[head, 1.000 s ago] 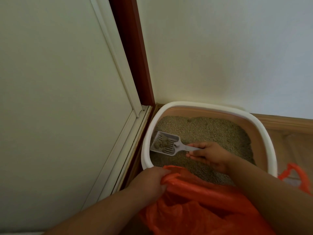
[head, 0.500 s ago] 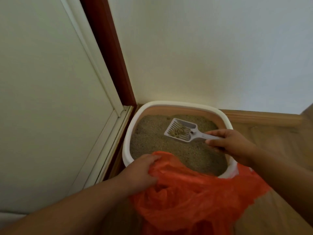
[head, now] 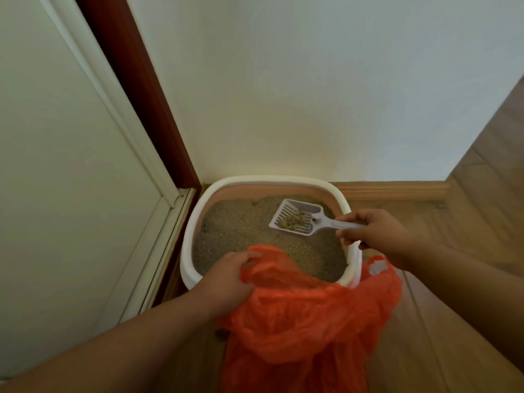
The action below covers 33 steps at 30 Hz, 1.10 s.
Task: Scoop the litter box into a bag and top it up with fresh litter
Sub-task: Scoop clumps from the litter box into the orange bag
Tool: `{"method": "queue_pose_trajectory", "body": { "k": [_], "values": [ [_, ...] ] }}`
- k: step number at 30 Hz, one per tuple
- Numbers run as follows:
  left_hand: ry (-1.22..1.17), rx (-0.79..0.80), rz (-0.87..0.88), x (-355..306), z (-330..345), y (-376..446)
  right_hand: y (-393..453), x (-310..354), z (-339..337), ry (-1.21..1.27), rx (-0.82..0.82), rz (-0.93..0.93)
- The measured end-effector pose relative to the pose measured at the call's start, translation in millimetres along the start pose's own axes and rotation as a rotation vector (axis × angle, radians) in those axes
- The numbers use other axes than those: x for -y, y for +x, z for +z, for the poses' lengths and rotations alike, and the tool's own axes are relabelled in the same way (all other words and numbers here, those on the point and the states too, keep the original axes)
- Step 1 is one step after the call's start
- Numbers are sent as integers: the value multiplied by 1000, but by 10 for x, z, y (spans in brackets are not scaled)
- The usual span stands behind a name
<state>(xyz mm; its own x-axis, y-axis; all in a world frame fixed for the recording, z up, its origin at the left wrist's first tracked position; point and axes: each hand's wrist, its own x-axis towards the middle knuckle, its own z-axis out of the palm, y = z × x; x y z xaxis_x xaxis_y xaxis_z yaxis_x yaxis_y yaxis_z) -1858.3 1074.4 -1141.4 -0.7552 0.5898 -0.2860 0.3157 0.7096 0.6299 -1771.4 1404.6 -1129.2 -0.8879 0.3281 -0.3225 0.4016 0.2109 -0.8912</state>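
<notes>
The right hand (head: pixel 380 236) has its grip closed round the handle of the grey scoop (head: pixel 296 219), keeping the slotted head roughly level above the sand so the brown clumps (head: pixel 292 221) lying in it do not slide off. The left hand (head: pixel 226 282) has its grip bunched on the rim of the orange bag (head: pixel 306 316), lifting that edge just over the near wall of the litter box (head: pixel 188 236), probably so the mouth gapes close to the load. The box sits on the wooden floor (head: pixel 453 321), tucked into the corner against the wall (head: pixel 283 95).
</notes>
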Motion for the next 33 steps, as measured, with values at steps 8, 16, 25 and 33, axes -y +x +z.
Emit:
{"method": "queue_pose_trajectory", "body": {
  "k": [8,16,25,33],
  "values": [
    [-13,-39,-48,-24,-22,50,-85,88,18,-25,28,-31],
    [-52,-43,-42,13,-76,16,-105,175,57,-18,39,-44],
    [-24,-50,-33,-33,-113,-14,-91,241,103,-17,55,-38],
    [-7,-33,-28,-52,-144,-41,-87,249,85,-21,19,-46]
  ]
}}
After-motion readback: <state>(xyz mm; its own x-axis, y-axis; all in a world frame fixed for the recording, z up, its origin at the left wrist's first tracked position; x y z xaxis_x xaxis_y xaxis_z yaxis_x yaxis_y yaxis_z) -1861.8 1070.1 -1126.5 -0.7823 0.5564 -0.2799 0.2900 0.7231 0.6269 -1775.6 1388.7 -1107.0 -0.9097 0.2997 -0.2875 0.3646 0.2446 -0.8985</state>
